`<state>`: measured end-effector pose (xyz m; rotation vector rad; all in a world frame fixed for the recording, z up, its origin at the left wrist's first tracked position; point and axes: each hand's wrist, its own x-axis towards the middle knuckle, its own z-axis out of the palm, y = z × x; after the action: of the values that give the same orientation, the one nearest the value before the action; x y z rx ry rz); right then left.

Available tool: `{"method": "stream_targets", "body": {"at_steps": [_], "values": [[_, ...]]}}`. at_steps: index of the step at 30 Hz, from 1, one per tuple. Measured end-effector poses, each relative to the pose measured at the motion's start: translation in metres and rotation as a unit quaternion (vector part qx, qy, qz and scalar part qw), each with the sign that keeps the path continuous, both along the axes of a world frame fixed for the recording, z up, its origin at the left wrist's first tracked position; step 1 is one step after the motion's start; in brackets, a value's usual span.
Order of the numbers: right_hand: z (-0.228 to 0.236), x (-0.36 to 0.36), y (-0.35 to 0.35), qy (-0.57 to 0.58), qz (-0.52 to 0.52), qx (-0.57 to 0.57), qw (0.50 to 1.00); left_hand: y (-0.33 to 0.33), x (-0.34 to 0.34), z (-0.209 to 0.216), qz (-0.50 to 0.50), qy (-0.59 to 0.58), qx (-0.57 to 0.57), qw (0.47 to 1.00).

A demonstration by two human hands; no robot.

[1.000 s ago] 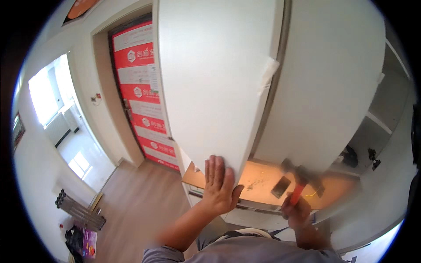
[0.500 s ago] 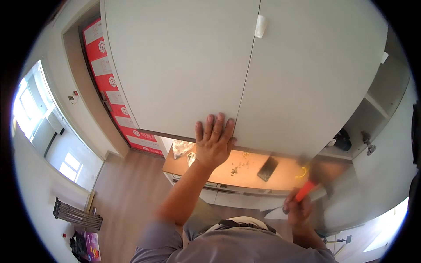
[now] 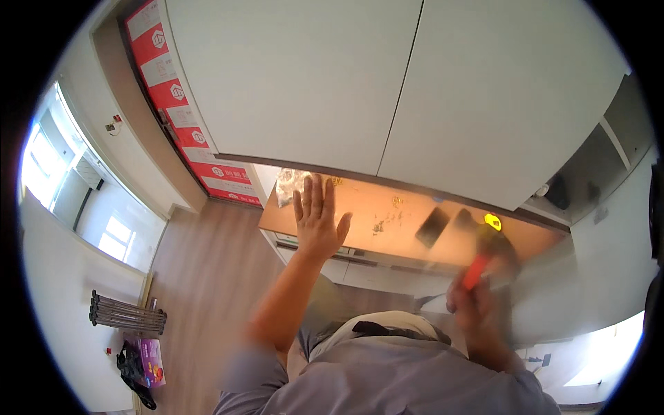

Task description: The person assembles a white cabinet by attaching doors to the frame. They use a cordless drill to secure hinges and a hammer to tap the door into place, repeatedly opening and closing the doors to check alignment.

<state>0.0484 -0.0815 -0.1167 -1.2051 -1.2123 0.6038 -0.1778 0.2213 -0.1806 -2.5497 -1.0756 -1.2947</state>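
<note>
My left hand (image 3: 318, 221) is raised with fingers straight and thumb spread, holding nothing. Its fingertips come close to the bottom edge of the left grey cabinet door (image 3: 290, 83); whether they touch it I cannot tell. At the right, my right hand (image 3: 472, 304) is closed round a hammer-shaped tool (image 3: 476, 271) with a red handle. Motion blurs its dark head, which lies over the lit countertop (image 3: 332, 238). Beside the left door, across a narrow gap, hangs the right cabinet door (image 3: 498, 104).
On the countertop are a clear plastic bag (image 3: 286, 185), scattered small fasteners (image 3: 379, 225), a dark phone-like slab (image 3: 432, 228) and a yellow tape measure (image 3: 492, 221). Open shelves (image 3: 588, 173) stand to the right. Metal legs (image 3: 128, 312) lean by the left wall, near a red-wrapped door (image 3: 176, 90).
My left hand has come off the cabinet door. My right hand has swung the tool slightly up and left. The view has shifted, with the doors higher in the picture.
</note>
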Motion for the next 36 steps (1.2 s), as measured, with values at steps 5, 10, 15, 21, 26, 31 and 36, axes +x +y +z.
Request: {"method": "stream_targets", "body": {"at_steps": [5, 10, 15, 21, 26, 31, 36], "values": [[-0.042, -0.003, 0.011, -0.153, -0.004, -0.059, 0.986, -0.043, -0.048, -0.159, 0.011, 0.026, -0.284, 0.958], [-0.117, 0.013, 0.010, -0.250, 0.028, -0.282, 0.926, -0.066, -0.079, -0.192, 0.052, 0.245, -0.543, 0.801], [-0.175, 0.029, -0.008, -0.367, 0.064, -0.445, 0.814, -0.073, -0.090, -0.196, 0.048, 0.224, -0.530, 0.817], [-0.255, 0.058, -0.070, -0.364, 0.068, -0.467, 0.803, -0.054, -0.084, -0.178, -0.032, 0.012, -0.347, 0.937], [-0.276, 0.059, -0.104, -0.357, 0.038, -0.472, 0.805, -0.034, -0.024, 0.002, -0.106, -0.061, 0.002, 0.993], [-0.255, 0.049, -0.112, -0.338, 0.007, -0.486, 0.806, -0.014, 0.021, 0.060, -0.052, 0.008, 0.098, 0.994], [-0.293, 0.052, -0.150, -0.227, -0.071, -0.452, 0.860, -0.009, 0.034, 0.047, 0.007, 0.053, 0.110, 0.993]]}}
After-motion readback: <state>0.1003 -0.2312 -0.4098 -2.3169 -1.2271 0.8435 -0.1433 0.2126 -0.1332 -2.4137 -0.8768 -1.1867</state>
